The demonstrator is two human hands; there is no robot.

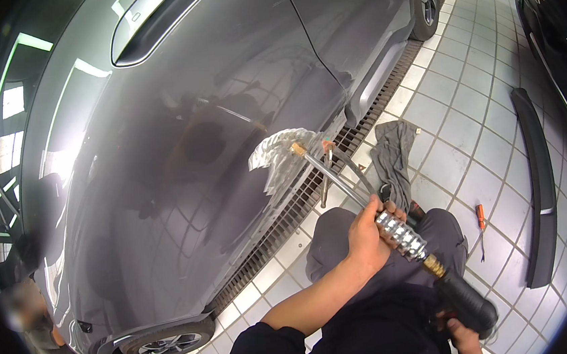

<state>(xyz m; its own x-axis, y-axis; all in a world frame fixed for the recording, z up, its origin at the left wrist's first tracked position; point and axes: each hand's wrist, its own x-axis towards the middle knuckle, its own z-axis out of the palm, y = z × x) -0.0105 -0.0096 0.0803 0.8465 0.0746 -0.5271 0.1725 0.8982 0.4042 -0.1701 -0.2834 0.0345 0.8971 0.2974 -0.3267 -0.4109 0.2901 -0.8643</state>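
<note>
Head view, item list from the centre outward. One long metal tool (334, 174), centre to lower right, its long axis a diagonal: brass-coloured tip (298, 149) up and left of both hands, ribbed bright sleeve (402, 234) midway, black handle (467, 306) lower right. Left hand (369, 244): curled around the tool at the sleeve's upper end; nearer the tip. Right hand (464, 333): beside the handle, largely hidden; cannot tell whether it is closed. One ribbed translucent piece (266, 153), at the tip, against the lower part of a grey car (221, 81); exact join unclear. One floor grate (251, 271), along the car's lower edge. One grey cloth (393, 157), right of centre. One orange-handled screwdriver (481, 220), farther right. One long dark strip (536, 188), right side, upright in frame. Pale floor tiles (457, 162) beneath.
</note>
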